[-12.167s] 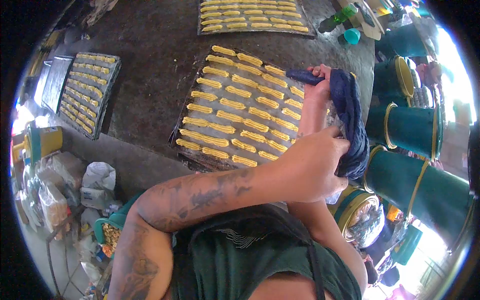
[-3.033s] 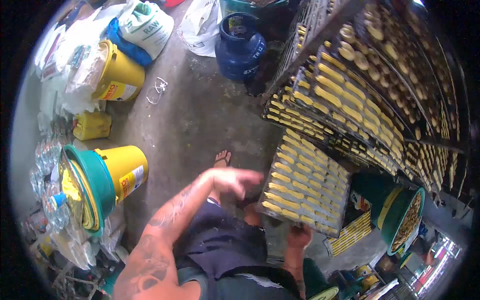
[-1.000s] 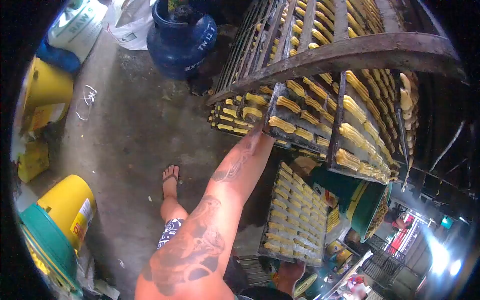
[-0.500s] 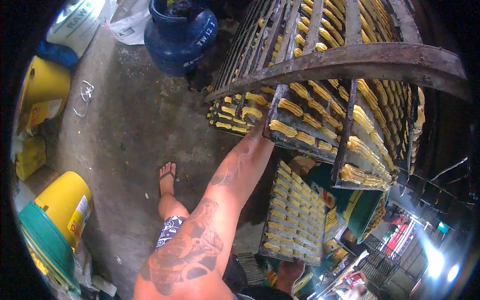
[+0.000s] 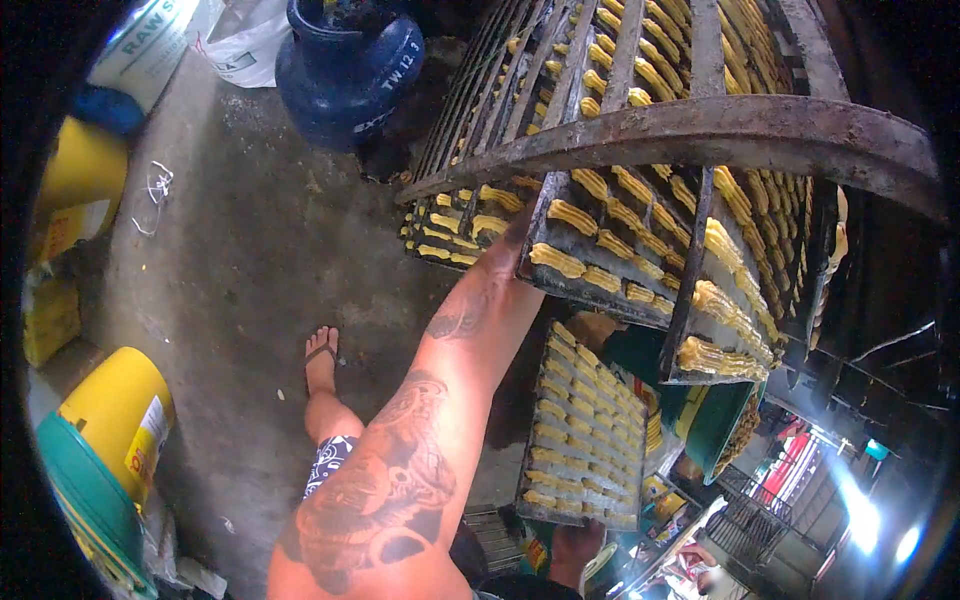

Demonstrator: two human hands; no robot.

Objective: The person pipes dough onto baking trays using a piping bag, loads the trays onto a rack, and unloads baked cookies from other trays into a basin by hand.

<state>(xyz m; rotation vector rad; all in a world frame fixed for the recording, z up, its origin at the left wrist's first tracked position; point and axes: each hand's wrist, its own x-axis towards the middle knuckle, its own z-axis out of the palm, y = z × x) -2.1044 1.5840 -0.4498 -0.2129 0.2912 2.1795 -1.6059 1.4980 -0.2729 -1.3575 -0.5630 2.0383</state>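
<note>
A metal tray (image 5: 585, 435) with rows of piped yellow dough strips is tilted beside the rack. My right hand (image 5: 578, 545) grips its lower edge, with the fingers partly hidden behind it. My tattooed left arm stretches up into the rack (image 5: 700, 135), where shadow and a tray's edge hide my left hand. That rack tray (image 5: 600, 288), near the left wrist, bears more dough strips. Other loaded trays stand in the rack, including one (image 5: 720, 372) farther right.
A blue gas cylinder (image 5: 345, 85) stands on the floor beyond the rack's left side. Yellow buckets (image 5: 120, 410) and a green tub (image 5: 75, 480) are at the left. Behind the held tray is a green container (image 5: 700, 430). A person (image 5: 700, 570) is partly visible at the lower right.
Since the earliest frame, the view has gone from the table and dark cloth to the rack. My left arm has reached into the rack. In the last second, the view has shifted only slightly.
</note>
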